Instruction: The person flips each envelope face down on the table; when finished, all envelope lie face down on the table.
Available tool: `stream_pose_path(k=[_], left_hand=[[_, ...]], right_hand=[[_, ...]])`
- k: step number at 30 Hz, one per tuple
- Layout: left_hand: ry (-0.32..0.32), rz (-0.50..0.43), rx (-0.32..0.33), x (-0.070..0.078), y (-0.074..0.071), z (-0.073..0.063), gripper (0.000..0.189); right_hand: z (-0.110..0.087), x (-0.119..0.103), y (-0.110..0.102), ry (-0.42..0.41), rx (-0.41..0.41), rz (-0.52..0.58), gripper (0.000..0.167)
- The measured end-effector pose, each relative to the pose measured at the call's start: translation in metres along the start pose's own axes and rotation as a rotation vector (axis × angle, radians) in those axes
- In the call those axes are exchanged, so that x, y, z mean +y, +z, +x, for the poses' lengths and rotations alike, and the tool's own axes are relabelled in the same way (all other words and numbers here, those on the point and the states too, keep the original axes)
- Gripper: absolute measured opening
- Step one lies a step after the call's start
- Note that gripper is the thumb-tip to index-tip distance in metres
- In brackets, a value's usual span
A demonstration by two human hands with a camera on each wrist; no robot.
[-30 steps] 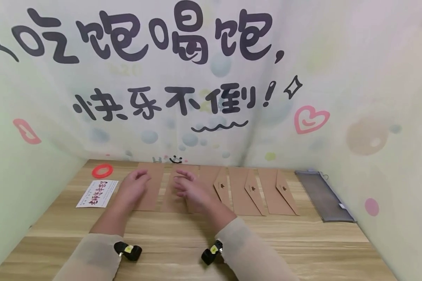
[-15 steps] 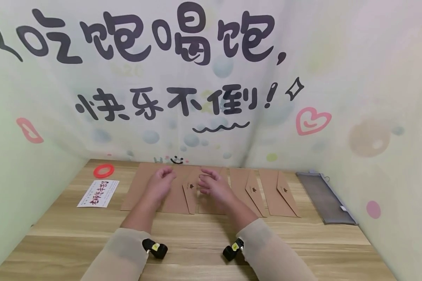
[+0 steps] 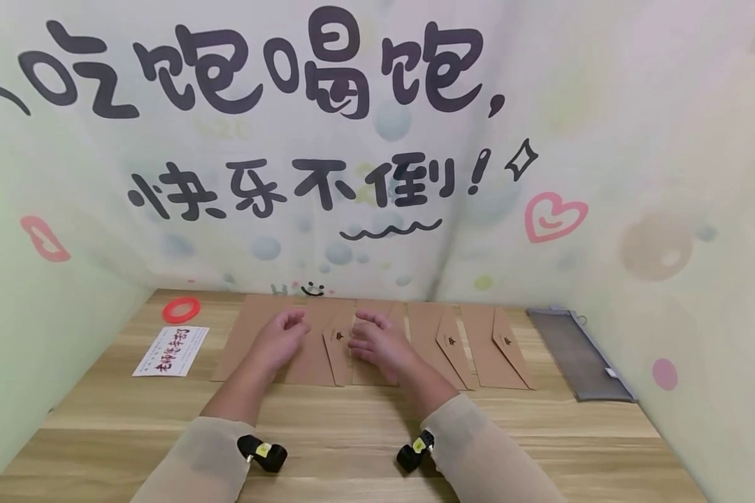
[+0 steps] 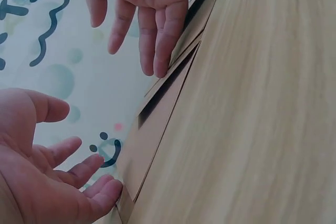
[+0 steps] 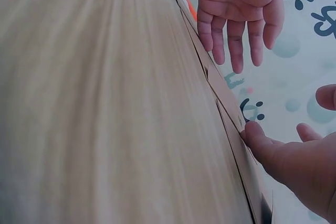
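Observation:
Brown paper envelopes lie in a row across the back of the table. My left hand [image 3: 282,340] is over the leftmost envelope [image 3: 239,342] and the left part of the second envelope [image 3: 314,367]. My right hand [image 3: 382,344] is above the third envelope [image 3: 374,375], partly hiding it. Both palms face each other with fingers loosely bent and nothing held. In the left wrist view, fingertips of both hands come close to the envelopes; contact cannot be told. To the right lie the fourth envelope [image 3: 425,335] and fifth envelope [image 3: 482,342], flaps at their right sides.
A red ring [image 3: 181,309] and a white card [image 3: 170,351] with red writing lie at the left. A grey mesh pouch [image 3: 579,356] is at the far right. A printed curtain [image 3: 327,265] stands behind the wooden table [image 3: 327,433].
Both hands have shifted right along the row, the left from the first envelope, the right from the second to the third. Over the last half second they stay nearly still.

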State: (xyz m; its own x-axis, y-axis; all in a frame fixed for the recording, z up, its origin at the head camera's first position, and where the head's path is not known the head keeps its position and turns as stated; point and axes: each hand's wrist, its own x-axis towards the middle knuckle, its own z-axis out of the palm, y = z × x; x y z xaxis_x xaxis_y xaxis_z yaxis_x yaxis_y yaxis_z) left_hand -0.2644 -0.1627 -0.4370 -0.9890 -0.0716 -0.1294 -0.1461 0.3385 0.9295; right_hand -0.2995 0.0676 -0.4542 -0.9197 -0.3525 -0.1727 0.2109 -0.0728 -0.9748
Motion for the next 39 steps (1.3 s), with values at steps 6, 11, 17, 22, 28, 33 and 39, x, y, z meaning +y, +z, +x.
stream_pose_path(k=[6,11,17,22,28,33,39], left_hand=[[-0.005,0.021,-0.037,0.000,0.002,-0.004,0.060],[-0.015,0.023,-0.047,-0.001,0.003,-0.007,0.060],[-0.028,0.037,-0.041,0.001,0.001,-0.007,0.060],[-0.035,0.000,-0.054,-0.001,0.001,-0.005,0.060],[-0.030,-0.003,-0.069,-0.001,0.001,-0.004,0.058],[-0.026,0.008,-0.103,0.002,0.005,-0.005,0.056],[-0.029,0.010,-0.109,0.006,0.013,-0.007,0.058]], right_hand=[[0.000,0.001,0.001,0.000,-0.011,-0.001,0.058],[-0.002,0.000,0.003,0.009,-0.016,0.009,0.054],[-0.003,-0.001,0.005,0.007,-0.029,0.017,0.055],[-0.004,-0.001,0.003,0.002,-0.032,0.059,0.054],[-0.003,-0.003,-0.001,-0.027,-0.016,0.116,0.056],[-0.001,-0.004,-0.001,-0.068,-0.003,0.140,0.053],[-0.003,-0.003,0.001,-0.111,-0.051,0.082,0.055]])
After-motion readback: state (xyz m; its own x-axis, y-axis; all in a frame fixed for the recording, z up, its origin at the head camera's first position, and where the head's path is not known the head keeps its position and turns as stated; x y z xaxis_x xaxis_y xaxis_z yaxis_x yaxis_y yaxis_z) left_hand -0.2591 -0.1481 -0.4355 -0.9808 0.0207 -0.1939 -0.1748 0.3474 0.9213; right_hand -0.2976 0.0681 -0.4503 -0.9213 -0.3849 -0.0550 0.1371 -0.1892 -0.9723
